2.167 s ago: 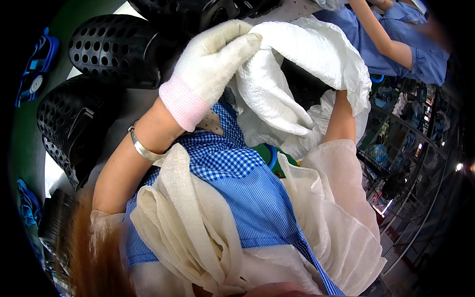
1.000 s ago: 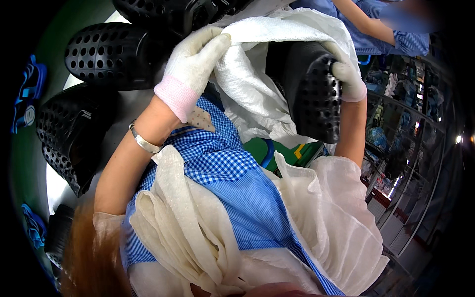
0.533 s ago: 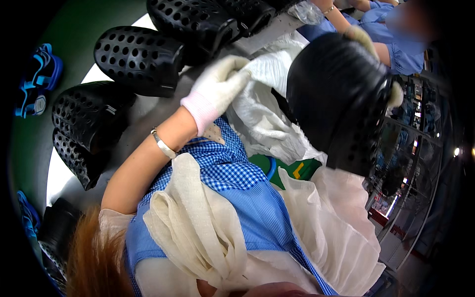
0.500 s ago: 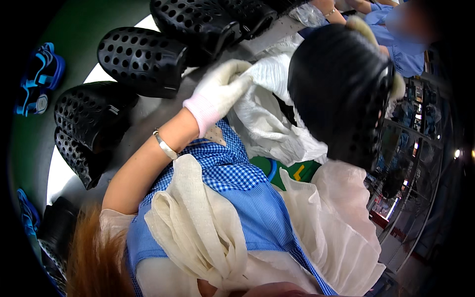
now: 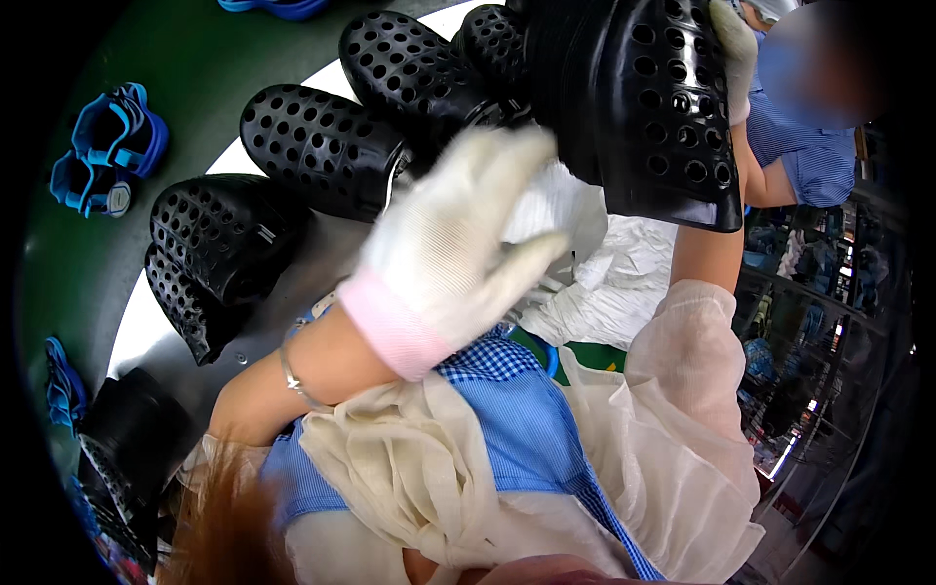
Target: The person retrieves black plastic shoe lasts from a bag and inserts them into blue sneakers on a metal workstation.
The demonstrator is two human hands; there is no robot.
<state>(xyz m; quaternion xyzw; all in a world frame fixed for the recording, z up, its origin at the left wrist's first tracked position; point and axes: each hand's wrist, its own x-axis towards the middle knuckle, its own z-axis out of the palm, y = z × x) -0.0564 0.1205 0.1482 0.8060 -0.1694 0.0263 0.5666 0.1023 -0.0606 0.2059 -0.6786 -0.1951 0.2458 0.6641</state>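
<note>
My right hand [image 5: 733, 63], in a white glove, grips the far side of a black perforated clog-shaped stack [image 5: 673, 107] at the upper right. Part of that hand is hidden behind the stack. My left hand [image 5: 448, 234], gloved in white with a pink cuff, is open in front of the stack, its fingers apart and slightly blurred. Nothing shows in it. Below the stack, crumpled white sack-like material [image 5: 624, 278] lies close to my left fingertips.
Several black perforated clog-shaped pieces, among them one in the middle [image 5: 317, 146] and one at the left [image 5: 219, 239], rest on a pale round-edged table [image 5: 336, 239]. Blue sandals [image 5: 112, 146] lie on the green surface beyond. Another person in blue [image 5: 799, 156] is at the far right.
My left hand has let go of the white material and opened. The black stack has risen and turned, bringing its holes into view. The white material hangs lower and looser.
</note>
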